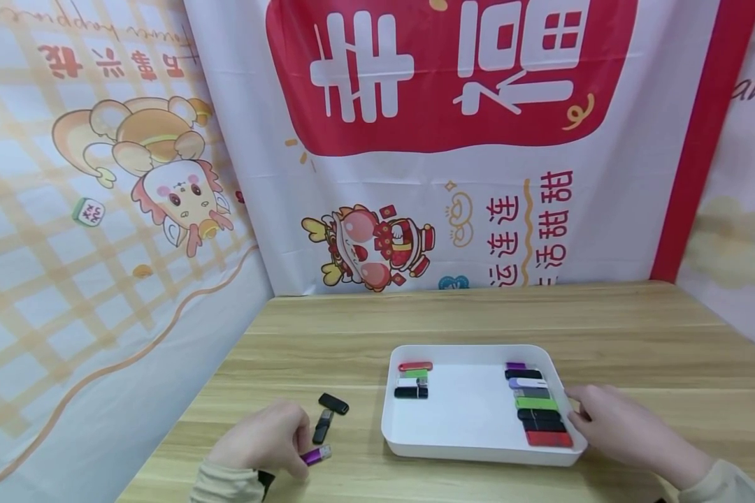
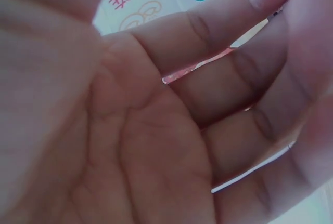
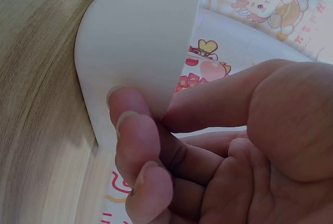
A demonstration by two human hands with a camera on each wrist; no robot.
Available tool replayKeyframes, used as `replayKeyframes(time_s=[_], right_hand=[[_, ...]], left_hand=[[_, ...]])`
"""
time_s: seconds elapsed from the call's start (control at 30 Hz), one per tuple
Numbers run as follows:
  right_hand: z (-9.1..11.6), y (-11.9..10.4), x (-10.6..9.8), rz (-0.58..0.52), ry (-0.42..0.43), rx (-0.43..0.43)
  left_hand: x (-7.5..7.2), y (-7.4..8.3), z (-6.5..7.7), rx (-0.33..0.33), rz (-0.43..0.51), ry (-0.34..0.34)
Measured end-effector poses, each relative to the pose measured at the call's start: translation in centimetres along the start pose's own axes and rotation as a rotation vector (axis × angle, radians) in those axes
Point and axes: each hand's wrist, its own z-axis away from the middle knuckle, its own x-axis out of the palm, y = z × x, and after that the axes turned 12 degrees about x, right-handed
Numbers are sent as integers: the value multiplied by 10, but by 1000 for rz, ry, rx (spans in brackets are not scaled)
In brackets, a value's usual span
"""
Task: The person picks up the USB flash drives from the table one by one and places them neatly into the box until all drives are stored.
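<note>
My left hand (image 1: 261,440) is at the table's left front, with thumb and index finger pinching a purple USB stick (image 1: 317,455) whose metal plug points right. Just beyond it lie a black USB stick (image 1: 322,427) and a black cap-like piece (image 1: 334,403). The left wrist view shows only the curled palm and fingers (image 2: 223,78); the stick is hidden there. My right hand (image 1: 629,426) grips the right side of a white tray (image 1: 465,450), its fingertips (image 3: 136,141) against the outer wall and the thumb over the rim.
Inside the tray, a short column of USB sticks (image 1: 412,392) lies along the left side. A longer column of several USB sticks (image 1: 537,415) runs down the right side. Printed cloth (image 1: 478,175) hangs behind the wooden table (image 1: 327,321) and at both sides.
</note>
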Motion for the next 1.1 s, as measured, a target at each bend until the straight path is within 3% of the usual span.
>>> replayKeyframes(time_s=[1.1], right_hand=[[0,1,0,2,-1,-2]], left_hand=[[6,-1,-1,-88,19,3]])
